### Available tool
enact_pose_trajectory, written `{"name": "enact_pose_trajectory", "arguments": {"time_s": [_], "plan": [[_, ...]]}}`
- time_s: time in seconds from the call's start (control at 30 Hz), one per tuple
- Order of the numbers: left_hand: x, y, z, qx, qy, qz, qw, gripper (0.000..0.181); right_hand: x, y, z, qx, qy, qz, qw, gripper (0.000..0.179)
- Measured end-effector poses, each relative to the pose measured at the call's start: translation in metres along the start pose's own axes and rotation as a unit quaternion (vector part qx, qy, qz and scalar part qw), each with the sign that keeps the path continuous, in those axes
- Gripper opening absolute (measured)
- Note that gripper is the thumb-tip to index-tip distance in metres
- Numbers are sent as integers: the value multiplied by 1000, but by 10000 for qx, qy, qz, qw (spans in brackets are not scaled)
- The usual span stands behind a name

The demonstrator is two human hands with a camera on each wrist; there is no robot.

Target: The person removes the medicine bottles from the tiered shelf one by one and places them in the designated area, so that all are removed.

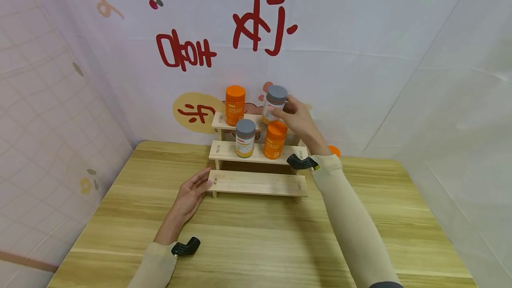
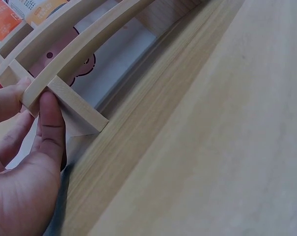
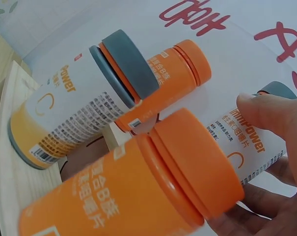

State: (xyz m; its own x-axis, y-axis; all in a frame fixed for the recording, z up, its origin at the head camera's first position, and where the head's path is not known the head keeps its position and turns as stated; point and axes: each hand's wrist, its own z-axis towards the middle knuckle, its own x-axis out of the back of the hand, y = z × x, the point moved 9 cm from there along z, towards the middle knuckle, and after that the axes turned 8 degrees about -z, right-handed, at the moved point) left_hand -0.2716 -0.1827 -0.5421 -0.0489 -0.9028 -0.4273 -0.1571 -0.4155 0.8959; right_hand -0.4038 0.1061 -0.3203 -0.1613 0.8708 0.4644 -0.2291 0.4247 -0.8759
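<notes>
A three-tier wooden shelf rack (image 1: 258,183) stands on the table. My left hand (image 1: 191,194) pinches the left end of its lowest board, thumb and fingers on either side of the wood in the left wrist view. At the top tier's right part, my right hand (image 1: 298,117) grips a white supplement bottle with a grey lid (image 1: 276,101), thumb across its label. Left of it on that tier stands an orange bottle (image 1: 235,106). The middle tier carries another grey-lidded white bottle (image 1: 245,138) and a second orange bottle (image 1: 275,140), both upright.
An orange lid (image 1: 334,150) shows behind my right forearm, the rest of it hidden. The wood-grain table (image 1: 248,243) spreads in front of the rack. Behind stands a pale wall covering (image 1: 340,57) with red characters and drawings.
</notes>
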Motion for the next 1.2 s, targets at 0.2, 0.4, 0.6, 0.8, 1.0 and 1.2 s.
{"name": "enact_pose_trajectory", "arguments": {"time_s": [0.2,0.4,0.6,0.8,1.0,1.2], "plan": [[1,0,0,0,-2,12,10000,66,13,6,-8,11,173,-170,9997,56],[0,0,1,53,25,5,10000,64,26,17,-17,-83,329,-210,9992,58],[0,0,2,79,41,-20,10000,63,37,28,-27,-113,464,-146,9988,54],[2,-1,2,83,80,-53,9999,65,46,33,-35,-85,619,-175,9979,54],[1,1,1,37,62,-25,10000,63,56,35,-44,-103,781,-233,9966,55],[0,0,1,34,39,-21,10000,63,66,41,-55,-106,882,-285,9956,55]]}}
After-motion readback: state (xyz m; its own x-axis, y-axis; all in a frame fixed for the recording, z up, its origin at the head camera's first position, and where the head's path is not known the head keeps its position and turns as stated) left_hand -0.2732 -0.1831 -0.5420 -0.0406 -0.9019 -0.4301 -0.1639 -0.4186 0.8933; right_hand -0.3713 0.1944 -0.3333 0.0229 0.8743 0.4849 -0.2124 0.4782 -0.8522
